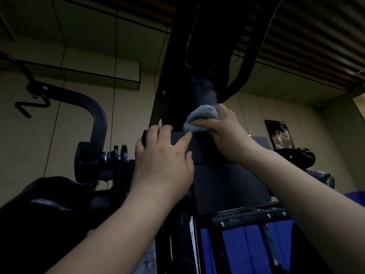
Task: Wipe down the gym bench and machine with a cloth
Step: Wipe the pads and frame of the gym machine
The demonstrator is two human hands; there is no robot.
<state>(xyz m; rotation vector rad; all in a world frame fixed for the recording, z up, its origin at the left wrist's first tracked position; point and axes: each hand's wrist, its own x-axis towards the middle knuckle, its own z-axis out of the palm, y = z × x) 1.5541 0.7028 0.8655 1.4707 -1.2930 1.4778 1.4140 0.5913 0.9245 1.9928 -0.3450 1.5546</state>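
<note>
Bar: a curved black bar (98,115) stands in the left of the frame, with a hook (29,103) hanging near its upper end, at far left.
Knob: a round black knob (87,159) sits at the foot of the bar, left of centre, with two small discs (120,155) just beside it on the right.
Left hand: the left hand (164,155) is at the centre of the frame. Its fingers curl over the top edge of a black pad (199,147) and its thumb lies on the front of the pad, so it holds the pad.
Column: a tall black column (169,76) of the machine rises from the centre to the top edge.
Cloth: the grey cloth (201,117) is just right of centre, above the pad, pressed against the column.
Right hand: the right hand (227,131) grips the bunched cloth, fingers curled around it, touching the top of the pad.
Panel: a blue panel (243,250) is at lower right, under a dusty black crossbar (246,218).
Picture: a dark framed picture (279,135) hangs on the wall at right.
</note>
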